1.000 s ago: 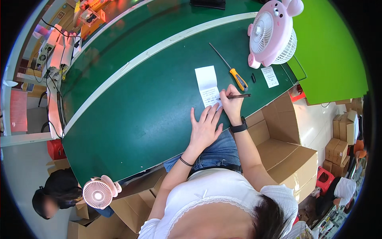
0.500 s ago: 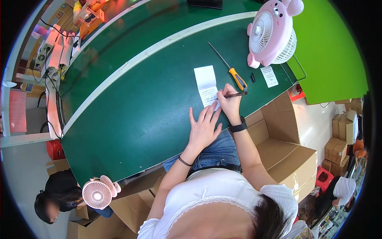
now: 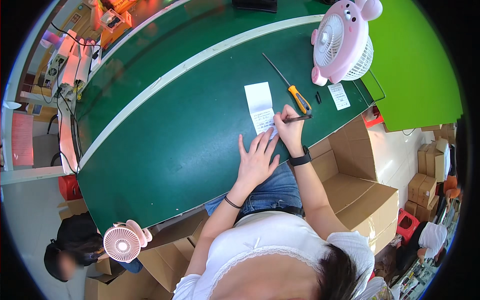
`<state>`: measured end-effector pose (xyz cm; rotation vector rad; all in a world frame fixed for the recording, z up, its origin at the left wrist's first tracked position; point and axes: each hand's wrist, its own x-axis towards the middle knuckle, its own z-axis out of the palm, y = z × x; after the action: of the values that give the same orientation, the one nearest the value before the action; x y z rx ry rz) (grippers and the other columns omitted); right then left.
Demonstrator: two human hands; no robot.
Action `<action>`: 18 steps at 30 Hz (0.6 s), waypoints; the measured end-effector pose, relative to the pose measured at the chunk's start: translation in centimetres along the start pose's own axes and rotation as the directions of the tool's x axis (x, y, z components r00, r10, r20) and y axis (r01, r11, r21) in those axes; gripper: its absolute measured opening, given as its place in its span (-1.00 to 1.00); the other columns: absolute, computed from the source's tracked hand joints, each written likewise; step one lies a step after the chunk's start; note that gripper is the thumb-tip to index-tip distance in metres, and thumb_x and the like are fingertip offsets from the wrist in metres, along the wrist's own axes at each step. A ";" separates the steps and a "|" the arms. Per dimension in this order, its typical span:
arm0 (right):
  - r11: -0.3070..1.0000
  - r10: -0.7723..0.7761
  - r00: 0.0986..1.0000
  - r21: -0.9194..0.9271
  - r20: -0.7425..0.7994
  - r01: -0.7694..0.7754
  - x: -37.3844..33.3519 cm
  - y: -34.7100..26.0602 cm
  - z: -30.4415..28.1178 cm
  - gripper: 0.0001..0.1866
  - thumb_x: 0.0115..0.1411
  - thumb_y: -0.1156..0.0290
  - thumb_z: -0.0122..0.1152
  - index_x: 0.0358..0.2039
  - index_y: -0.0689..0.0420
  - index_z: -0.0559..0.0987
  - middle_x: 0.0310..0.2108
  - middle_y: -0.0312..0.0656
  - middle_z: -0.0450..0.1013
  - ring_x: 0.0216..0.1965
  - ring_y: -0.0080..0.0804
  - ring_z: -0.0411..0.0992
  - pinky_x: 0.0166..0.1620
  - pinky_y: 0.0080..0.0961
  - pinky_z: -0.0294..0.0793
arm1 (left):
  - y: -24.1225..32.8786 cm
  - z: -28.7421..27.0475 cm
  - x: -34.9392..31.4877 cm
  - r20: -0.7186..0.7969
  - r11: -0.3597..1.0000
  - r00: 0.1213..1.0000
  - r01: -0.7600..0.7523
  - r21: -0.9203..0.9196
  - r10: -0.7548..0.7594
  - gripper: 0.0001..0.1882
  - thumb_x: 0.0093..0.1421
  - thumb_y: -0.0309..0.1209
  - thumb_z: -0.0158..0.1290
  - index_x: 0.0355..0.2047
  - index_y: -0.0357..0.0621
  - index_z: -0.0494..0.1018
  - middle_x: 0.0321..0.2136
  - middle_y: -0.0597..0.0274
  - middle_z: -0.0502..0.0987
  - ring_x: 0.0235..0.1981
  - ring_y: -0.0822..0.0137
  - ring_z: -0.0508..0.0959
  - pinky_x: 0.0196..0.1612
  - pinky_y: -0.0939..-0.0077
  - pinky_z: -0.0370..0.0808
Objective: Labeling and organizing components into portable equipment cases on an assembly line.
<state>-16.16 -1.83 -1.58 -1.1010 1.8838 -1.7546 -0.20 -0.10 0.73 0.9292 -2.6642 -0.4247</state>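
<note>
A small white notepad (image 3: 258,96) lies folded open on the green table, its lower page covered with lines of handwriting. My right hand (image 3: 290,127) grips a dark pen (image 3: 299,118), the tip against that lower page. Flat on the table, my left hand (image 3: 256,159) has its fingers spread, with fingertips on the page's lower edge. Just beyond my right hand is a screwdriver (image 3: 299,100) with an orange and black handle. Beside it lie a small black pen cap (image 3: 318,97) and a written paper slip (image 3: 339,96).
A pink animal-shaped fan (image 3: 337,45) stands at the far right, by a bright green board (image 3: 420,75). A small pink clip fan (image 3: 124,242) sits at the table's near left corner. Open cardboard boxes (image 3: 357,195) stand below the near edge. A person (image 3: 75,245) is at the lower left.
Hardly anything differs: my right hand and the pen have shifted very slightly to the right. My left hand stays in place on the page.
</note>
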 end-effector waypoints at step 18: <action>0.999 -0.001 1.000 0.053 -0.002 0.002 0.0 0.3 -0.1 -0.69 0.07 0.69 0.16 -0.64 0.18 0.23 -0.70 -0.40 0.15 -0.60 -0.74 0.11 -0.57 -0.65 0.14 | 0.0 0.0 0.0 -0.009 1.000 1.000 -0.001 -0.020 0.001 -0.38 0.17 -0.14 0.08 0.25 0.09 0.29 0.30 0.32 0.21 0.27 0.28 0.21 0.31 -0.42 -0.13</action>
<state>-16.37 -1.77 -1.82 -1.0824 1.8272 -1.7960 -0.20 -0.09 0.75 0.9214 -2.6477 -0.4455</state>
